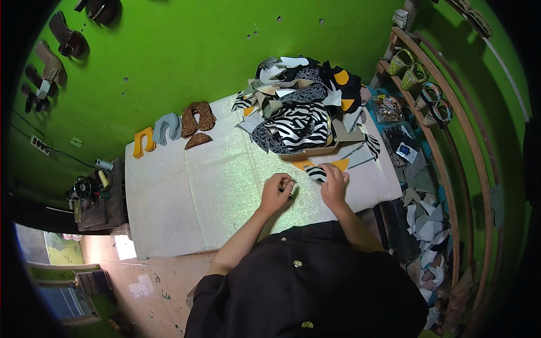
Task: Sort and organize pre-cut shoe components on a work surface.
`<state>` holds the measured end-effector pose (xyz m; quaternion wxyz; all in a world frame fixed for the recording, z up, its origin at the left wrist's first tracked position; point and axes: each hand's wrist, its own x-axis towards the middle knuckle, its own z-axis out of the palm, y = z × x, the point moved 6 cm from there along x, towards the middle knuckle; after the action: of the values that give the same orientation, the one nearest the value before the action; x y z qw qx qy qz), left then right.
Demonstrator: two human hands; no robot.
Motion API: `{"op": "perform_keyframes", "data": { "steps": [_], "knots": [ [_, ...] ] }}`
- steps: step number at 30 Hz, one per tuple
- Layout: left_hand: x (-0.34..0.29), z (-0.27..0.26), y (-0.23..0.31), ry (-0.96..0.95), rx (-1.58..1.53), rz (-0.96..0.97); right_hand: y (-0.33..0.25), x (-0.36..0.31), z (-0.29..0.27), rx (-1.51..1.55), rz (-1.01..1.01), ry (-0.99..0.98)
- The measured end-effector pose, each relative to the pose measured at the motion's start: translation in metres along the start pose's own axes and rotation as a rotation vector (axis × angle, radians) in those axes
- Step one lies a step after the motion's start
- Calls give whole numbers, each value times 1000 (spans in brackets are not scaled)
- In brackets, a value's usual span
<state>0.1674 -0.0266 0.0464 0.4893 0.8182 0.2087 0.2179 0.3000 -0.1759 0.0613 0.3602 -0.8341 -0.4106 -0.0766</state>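
Over the glittery pale table cover, my right hand pinches a zebra-print piece of material between thumb and fingers. To its left, my left hand is closed, with its fingers curled inward. Something small and dark shows at its fingertips, too hidden to name. Flat on the table beyond the zebra-print piece lie yellow scraps. Behind them rises a heap of cut scraps in zebra print, black, grey and yellow, piled over a cardboard box.
At the table's far left lie yellow, grey-blue and leopard-print cut pieces. A sewing machine stands left. Wooden racks with woven shoes line the right, above heaped offcuts. Sandals hang on the green wall.
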Motion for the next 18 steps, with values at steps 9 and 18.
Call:
{"op": "perform_keyframes", "data": {
  "steps": [9, 18],
  "knots": [
    [-23, -11, -19, 178, -483, -321, -75, -34, 39, 126, -96, -480],
    [-33, -54, -15, -205, -153, -295, -64, -17, 80, 836, 342, -702]
  ]
}}
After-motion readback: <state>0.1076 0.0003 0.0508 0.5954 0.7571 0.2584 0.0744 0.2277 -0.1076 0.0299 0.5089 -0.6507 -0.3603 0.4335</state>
